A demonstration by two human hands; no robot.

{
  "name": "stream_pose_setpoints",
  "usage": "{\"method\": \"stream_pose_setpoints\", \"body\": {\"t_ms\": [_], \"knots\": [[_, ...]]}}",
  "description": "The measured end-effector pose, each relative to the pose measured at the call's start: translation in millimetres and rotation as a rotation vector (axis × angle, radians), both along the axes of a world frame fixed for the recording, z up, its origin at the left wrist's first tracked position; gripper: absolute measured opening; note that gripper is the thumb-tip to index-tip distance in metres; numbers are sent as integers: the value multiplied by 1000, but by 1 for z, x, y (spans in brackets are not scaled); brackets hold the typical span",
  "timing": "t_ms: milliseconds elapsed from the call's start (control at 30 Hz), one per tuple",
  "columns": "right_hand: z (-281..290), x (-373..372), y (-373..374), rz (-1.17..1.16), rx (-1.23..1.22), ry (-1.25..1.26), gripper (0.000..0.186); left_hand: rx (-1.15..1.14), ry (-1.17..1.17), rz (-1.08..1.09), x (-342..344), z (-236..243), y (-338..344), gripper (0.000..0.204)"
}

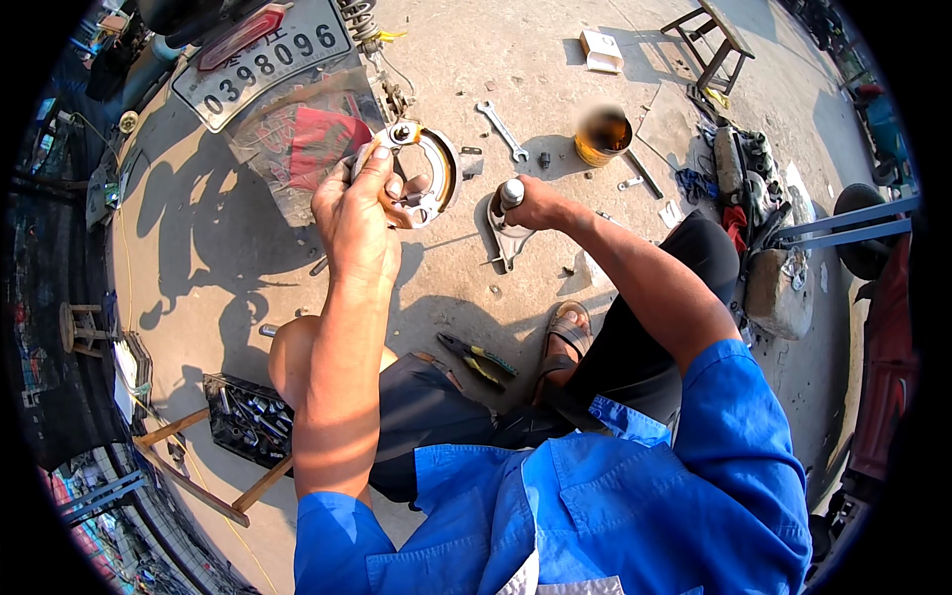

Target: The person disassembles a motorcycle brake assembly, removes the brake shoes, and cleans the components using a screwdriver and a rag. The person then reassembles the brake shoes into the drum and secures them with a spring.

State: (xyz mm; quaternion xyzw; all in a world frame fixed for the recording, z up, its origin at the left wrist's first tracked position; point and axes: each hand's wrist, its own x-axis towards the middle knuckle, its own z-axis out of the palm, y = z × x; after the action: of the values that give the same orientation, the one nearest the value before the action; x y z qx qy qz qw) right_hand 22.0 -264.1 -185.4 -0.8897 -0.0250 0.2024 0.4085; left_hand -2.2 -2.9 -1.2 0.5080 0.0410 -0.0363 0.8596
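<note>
My left hand point(357, 203) is closed on a pair of curved brake shoes point(446, 164) that form a ring. The thumb lies on the near side and fingertips show through the opening. To the right, my right hand point(540, 205) is closed around a metal tool with a rounded silver end point(512, 192); its handle is hidden in the fist. Just below that end is a grey metal bracket point(509, 243); I cannot tell whether it touches the tool. Farther off, an open-ended wrench point(503, 131) lies on the concrete.
A motorcycle's licence plate point(263, 59) and coil spring point(359, 18) stand at the far left. An amber tin point(601, 139), white box point(601, 52) and wooden stool point(716, 45) are beyond. Pliers point(478, 359) lie by my foot; a black tool tray point(250, 416) sits left.
</note>
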Motion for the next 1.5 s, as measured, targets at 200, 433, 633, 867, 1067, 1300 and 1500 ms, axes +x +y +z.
{"method": "stream_pose_setpoints", "body": {"t_ms": [200, 433, 633, 867, 1067, 1300, 1500], "knots": [[8, -2, 2, -8, -27, -3, 33, -4, 4, 5, 0, 1, -1, 11], [3, 5, -6, -32, 25, -14, 31, 4, 7, 32, 0, 3, -3, 12], [9, 2, -4, -35, 41, -2, 29, 21, 19, 32, 0, 5, -1, 9], [-3, 1, -8, -26, -22, -11, 31, 5, 5, 17, 3, -4, 2, 14], [21, -5, 6, 21, -46, 54, 31, 9, 18, 17, 3, -2, 3, 11], [11, -6, 1, 47, 16, -33, 28, 15, -18, 9, 2, 0, 0, 10], [14, -3, -3, 58, 33, -23, 29, -9, 25, -1, 3, -3, 1, 14]]}}
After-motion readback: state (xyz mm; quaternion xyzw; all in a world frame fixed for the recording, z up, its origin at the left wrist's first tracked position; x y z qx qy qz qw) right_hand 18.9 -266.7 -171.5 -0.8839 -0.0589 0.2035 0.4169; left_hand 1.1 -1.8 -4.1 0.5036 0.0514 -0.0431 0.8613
